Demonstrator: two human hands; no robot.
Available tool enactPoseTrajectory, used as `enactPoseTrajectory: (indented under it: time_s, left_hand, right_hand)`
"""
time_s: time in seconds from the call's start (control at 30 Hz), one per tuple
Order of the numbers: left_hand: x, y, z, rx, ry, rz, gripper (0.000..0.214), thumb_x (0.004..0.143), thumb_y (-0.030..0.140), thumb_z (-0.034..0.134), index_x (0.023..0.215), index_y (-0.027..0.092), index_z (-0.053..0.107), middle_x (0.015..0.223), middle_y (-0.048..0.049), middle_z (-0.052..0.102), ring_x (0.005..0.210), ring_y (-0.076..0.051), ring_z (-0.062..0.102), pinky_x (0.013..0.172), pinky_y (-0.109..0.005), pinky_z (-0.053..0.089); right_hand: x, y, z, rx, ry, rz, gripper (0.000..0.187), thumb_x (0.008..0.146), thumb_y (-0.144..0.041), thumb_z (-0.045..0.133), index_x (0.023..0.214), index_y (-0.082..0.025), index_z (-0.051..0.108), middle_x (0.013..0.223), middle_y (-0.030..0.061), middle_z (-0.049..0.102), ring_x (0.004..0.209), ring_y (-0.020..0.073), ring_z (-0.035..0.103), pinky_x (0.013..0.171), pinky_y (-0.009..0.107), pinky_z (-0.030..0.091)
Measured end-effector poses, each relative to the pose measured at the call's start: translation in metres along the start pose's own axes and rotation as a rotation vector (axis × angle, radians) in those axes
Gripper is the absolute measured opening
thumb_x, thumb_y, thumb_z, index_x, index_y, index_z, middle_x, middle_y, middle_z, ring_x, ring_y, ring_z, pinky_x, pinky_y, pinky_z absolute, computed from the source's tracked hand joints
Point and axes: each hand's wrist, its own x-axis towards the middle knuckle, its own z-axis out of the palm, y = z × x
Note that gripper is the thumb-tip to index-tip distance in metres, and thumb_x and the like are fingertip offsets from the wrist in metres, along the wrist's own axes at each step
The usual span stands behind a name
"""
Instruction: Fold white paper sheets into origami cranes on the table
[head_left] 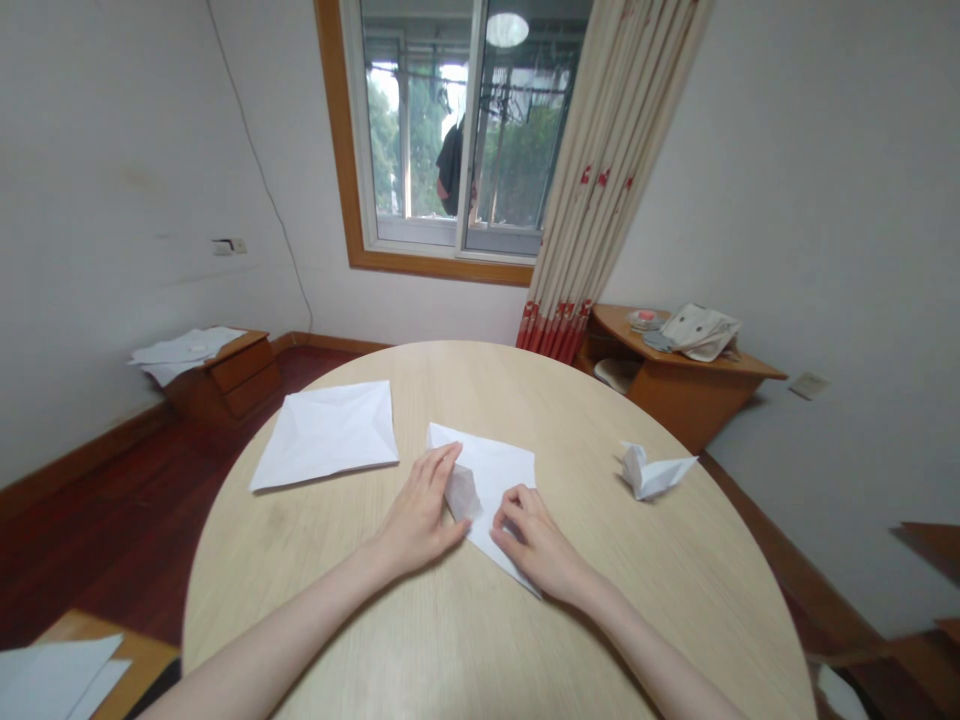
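A white sheet of paper [504, 462] lies partly folded on the round table [420, 640] before me. Its left side is turned up into a greyish, shaded flap [463, 492]. My left hand [426, 508] is at that side, with its fingers and thumb around the flap. On the paper's right part rests my right hand [538, 545], fingers curled and thumb close to the index finger. Whether anything is pinched in it is hidden. The lower right corner of the sheet sticks out under the right wrist.
A flat stack of white paper [334, 432] lies left on the table. A folded paper bird [651, 472] stands near the right edge. Beyond are a small drawer cabinet [244, 375] with papers, a corner desk [675, 395] with a cloth bag [701, 332], and a curtain [600, 180].
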Motion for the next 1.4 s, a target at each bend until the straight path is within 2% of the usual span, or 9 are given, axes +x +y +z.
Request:
enactPoseTrajectory:
  time_s: [0.1,0.23,0.5,0.7,0.9,1.13,1.4]
  left_hand:
    - [-0.001,-0.001,0.003,0.049,-0.017,-0.001,0.1,0.07,0.019,0.066,0.148,0.022,0.003,0.144,-0.0143,0.028,0.134,-0.033,0.026,0.11,-0.051,0.029]
    - [-0.002,-0.004,0.007,0.11,-0.018,-0.002,0.104,0.071,0.02,0.065,0.148,0.021,-0.005,0.147,-0.0159,0.023,0.136,-0.035,0.022,0.11,-0.054,0.028]
    - [-0.003,-0.007,0.014,0.121,-0.038,-0.048,0.103,0.072,0.023,0.065,0.149,0.019,-0.004,0.149,-0.0173,0.021,0.139,-0.035,0.018,0.111,-0.053,0.026]
    - [-0.003,-0.009,0.016,0.061,-0.062,-0.094,0.104,0.073,0.023,0.064,0.148,0.02,-0.007,0.153,-0.0171,0.015,0.141,-0.033,0.014,0.111,-0.052,0.026]
    - [-0.003,-0.011,0.017,0.034,-0.087,-0.133,0.103,0.072,0.024,0.065,0.149,0.016,-0.002,0.152,-0.0189,0.017,0.141,-0.032,0.014,0.113,-0.051,0.023]
    - [-0.004,-0.011,0.018,0.007,-0.102,-0.14,0.102,0.073,0.023,0.063,0.149,0.017,-0.006,0.153,-0.0185,0.013,0.142,-0.032,0.011,0.113,-0.052,0.022]
    - [-0.006,-0.01,0.017,-0.003,-0.113,-0.075,0.098,0.078,0.023,0.058,0.148,0.018,-0.009,0.156,-0.0162,0.002,0.143,-0.032,0.003,0.113,-0.053,0.021]
  right_hand:
    - [0.0,-0.001,0.004,-0.01,-0.005,0.02,0.01,0.084,-0.012,0.054,0.079,-0.02,0.055,0.093,0.0043,0.052,0.091,0.02,0.051,0.081,0.035,0.046]
    - [0.001,0.001,0.007,0.023,-0.019,0.066,0.009,0.081,-0.013,0.059,0.08,-0.02,0.053,0.095,0.0046,0.051,0.095,0.021,0.049,0.086,0.036,0.043]
    - [0.003,0.005,0.01,0.063,-0.01,0.094,0.012,0.079,-0.014,0.063,0.079,-0.021,0.053,0.094,0.0029,0.051,0.095,0.0211,0.048,0.087,0.037,0.041]
    - [0.005,0.007,0.012,0.046,0.002,0.079,0.011,0.085,-0.021,0.061,0.077,-0.02,0.053,0.09,0.0028,0.052,0.092,0.02,0.048,0.085,0.035,0.041]
    - [0.004,0.004,0.016,-0.12,0.035,0.094,0.014,0.086,-0.025,0.061,0.075,-0.02,0.054,0.09,0.0035,0.053,0.092,0.0214,0.048,0.083,0.037,0.038]
    - [0.005,0.003,0.018,-0.221,-0.019,0.146,0.015,0.088,-0.027,0.057,0.076,-0.02,0.053,0.091,0.0032,0.056,0.092,0.0212,0.049,0.08,0.035,0.034]
    - [0.005,0.002,0.019,-0.254,-0.052,0.152,0.005,0.09,-0.023,0.05,0.086,-0.021,0.049,0.096,0.0032,0.056,0.093,0.0212,0.049,0.081,0.035,0.033]
